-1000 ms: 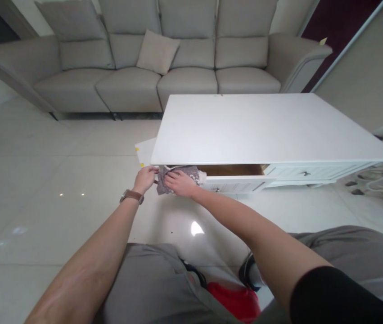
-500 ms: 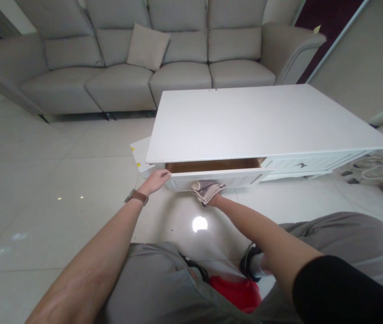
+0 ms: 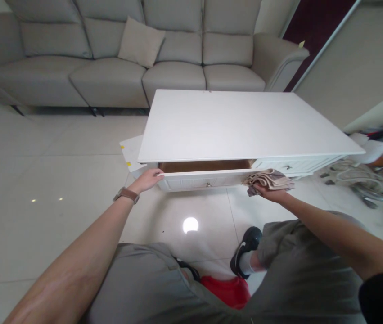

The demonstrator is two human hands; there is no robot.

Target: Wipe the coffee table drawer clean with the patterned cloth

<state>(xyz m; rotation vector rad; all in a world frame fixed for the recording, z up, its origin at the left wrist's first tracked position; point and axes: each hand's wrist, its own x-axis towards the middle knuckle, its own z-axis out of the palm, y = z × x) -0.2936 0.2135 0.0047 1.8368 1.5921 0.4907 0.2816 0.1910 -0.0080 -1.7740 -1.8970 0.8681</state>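
A white coffee table (image 3: pixel 238 121) stands before me with its left drawer (image 3: pixel 184 182) pulled partway out. My left hand (image 3: pixel 146 180) grips the drawer's front panel at its left end, fingers over the top edge. In my right hand (image 3: pixel 274 193) is a folded beige and grey-brown cloth (image 3: pixel 272 179), at the right end of that drawer front. A small knob (image 3: pixel 208 184) shows in the middle of the panel. Only a strip of the brown drawer interior (image 3: pixel 208 166) is visible. The right drawer (image 3: pixel 292 167) is closed.
Behind the table stands a grey sofa (image 3: pixel 174 76) with a beige cushion (image 3: pixel 141 42). A white board (image 3: pixel 128 150) with yellow marks lies left of the table. Coiled material and clutter (image 3: pixel 353 175) lie at the right. A red object (image 3: pixel 227 291) sits between my feet.
My right hand has moved the cloth rightward from the middle of the drawer front to its right end, uncovering the knob. My left hand keeps its hold. The view has shifted slightly.
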